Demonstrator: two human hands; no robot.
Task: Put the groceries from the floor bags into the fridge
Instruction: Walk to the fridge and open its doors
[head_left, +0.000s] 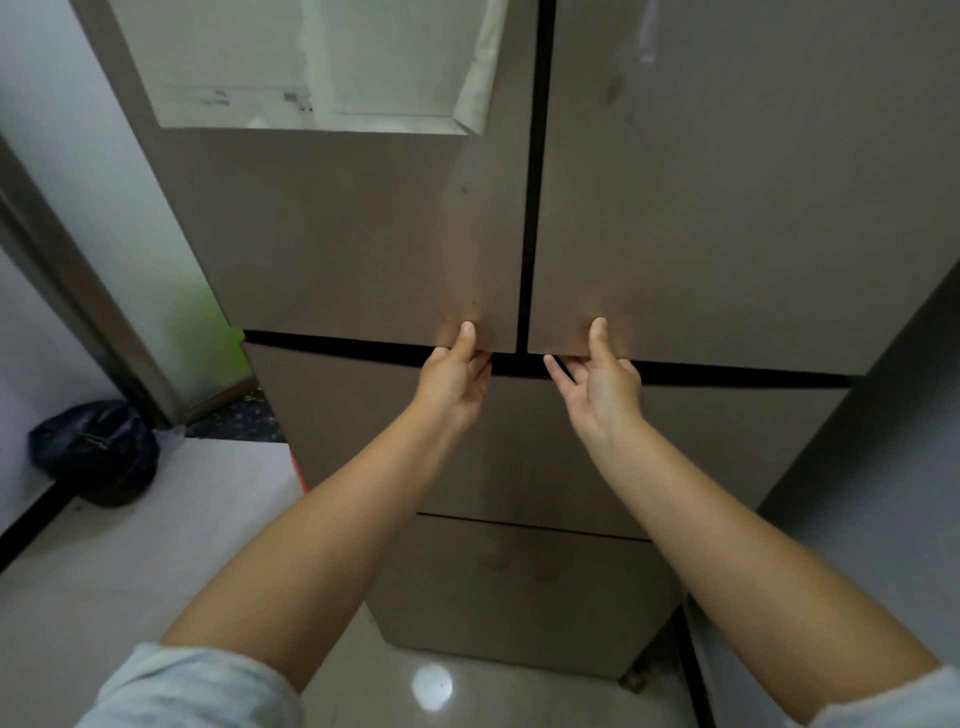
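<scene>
Pale floor tiles (156, 545) and a grey wall (62, 156) surround a tall brown fridge (519, 467), which fills most of the view. Its two upper doors are seen shut, with only a dark narrow gap between them, and the lower drawers are closed too.

The left hand (454, 382) is placed under the bottom edge of the upper left door (363, 234). Its thumb is laid flat on the door front, while the other fingers are curled up into the dark slot below the edge, so the edge is pinched. The right hand (602, 384) is set in the same way at the upper right door (727, 208): the thumb is pressed on the front, and the fingers are hooked under the edge, though two of them appear only half bent. Nothing else is held in either hand.

As for the groceries, none can be seen. A dark plastic bag (93, 452) is lying on the floor at the left, near the wall and well apart from the fridge; whether it is one of the grocery bags cannot be told, and its contents are hidden.

The task is judged to be at its very start. No item is yet shown inside the fridge, and the inside is not visible at all. The doors must first be pulled open, and after that all the carrying and placing is still to be done.
</scene>
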